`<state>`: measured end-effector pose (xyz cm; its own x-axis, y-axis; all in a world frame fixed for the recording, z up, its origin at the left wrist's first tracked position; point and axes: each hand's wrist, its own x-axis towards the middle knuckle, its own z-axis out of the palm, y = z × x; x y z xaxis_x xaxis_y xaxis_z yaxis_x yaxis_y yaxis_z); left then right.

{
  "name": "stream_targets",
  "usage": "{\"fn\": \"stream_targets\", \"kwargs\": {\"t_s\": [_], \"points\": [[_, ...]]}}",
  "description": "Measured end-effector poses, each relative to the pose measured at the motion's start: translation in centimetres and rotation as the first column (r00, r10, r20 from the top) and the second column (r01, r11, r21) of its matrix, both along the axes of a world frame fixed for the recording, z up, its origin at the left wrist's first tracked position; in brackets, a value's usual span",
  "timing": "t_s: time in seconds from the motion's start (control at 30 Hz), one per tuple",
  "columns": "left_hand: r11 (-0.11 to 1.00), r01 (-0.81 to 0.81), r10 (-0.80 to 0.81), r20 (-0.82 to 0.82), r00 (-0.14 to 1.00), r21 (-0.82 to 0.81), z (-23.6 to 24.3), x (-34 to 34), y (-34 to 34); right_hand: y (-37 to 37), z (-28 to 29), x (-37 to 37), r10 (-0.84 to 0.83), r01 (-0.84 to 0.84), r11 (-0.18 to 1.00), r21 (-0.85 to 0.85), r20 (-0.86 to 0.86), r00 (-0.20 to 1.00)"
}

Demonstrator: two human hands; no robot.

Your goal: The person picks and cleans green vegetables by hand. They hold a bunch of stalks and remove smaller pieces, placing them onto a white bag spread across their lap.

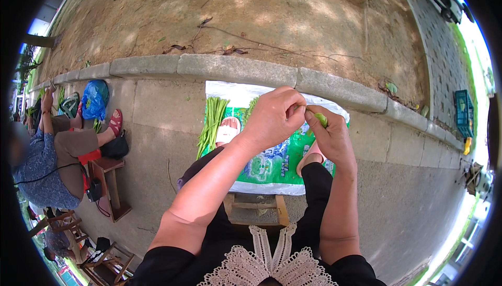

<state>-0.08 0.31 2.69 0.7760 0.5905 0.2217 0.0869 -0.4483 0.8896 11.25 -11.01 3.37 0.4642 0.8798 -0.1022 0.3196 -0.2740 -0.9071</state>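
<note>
My right hand (pixel 334 138) is closed around a green vegetable stalk (pixel 320 119), a short bright piece of which shows between the fingers. Close beside it, my left hand (pixel 276 117) pinches at the stalk's end; the fingertips of both hands nearly meet, and the exact grip there is too small to make out. Below them a printed green and white plastic sheet (pixel 272 187) is spread on the pavement. Long green stalks (pixel 213 121) lie bundled on its left side. A smaller heap of greens (pixel 250 109) is partly covered by my left hand.
My feet rest on the sheet, before a low wooden stool (pixel 282 210). A stone kerb (pixel 235 69) runs beyond it, with bare soil behind. At left, a seated person (pixel 49 166) has a blue plastic bag (pixel 95 100) nearby. A teal crate (pixel 463 113) stands far right.
</note>
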Motion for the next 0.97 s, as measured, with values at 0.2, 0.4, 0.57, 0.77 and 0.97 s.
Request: {"fn": "stream_targets", "kwargs": {"t_s": [0.2,0.4,0.57,0.77,0.97], "points": [[0.858,-0.063,0.120,0.078,0.990,-0.511,-0.7,0.0,-0.6,0.4,0.6,-0.6,-0.029,0.035,0.997,0.071,-0.081,0.996],[0.613,-0.116,0.330,0.120,0.936,-0.782,-0.1,0.1,1.6,-0.3,0.5,0.1,-0.165,0.180,0.982,0.057,-0.213,0.963],[0.734,-0.163,0.215,-0.003,0.977,-0.659,-0.5,-0.4,2.2,-0.2,1.2,0.7,-0.184,0.194,0.981,-0.014,-0.387,0.903],[0.980,-0.155,0.149,-0.054,0.987,-0.127,-1.7,-0.7,2.4,-0.1,1.9,0.7,-0.151,0.133,0.989,-0.071,-0.460,0.875],[0.738,0.100,-0.215,-0.091,0.972,-0.667,-0.3,-0.4,0.9,-0.1,0.4,0.2,-0.106,0.087,0.993,-0.075,-0.306,0.946]]}}
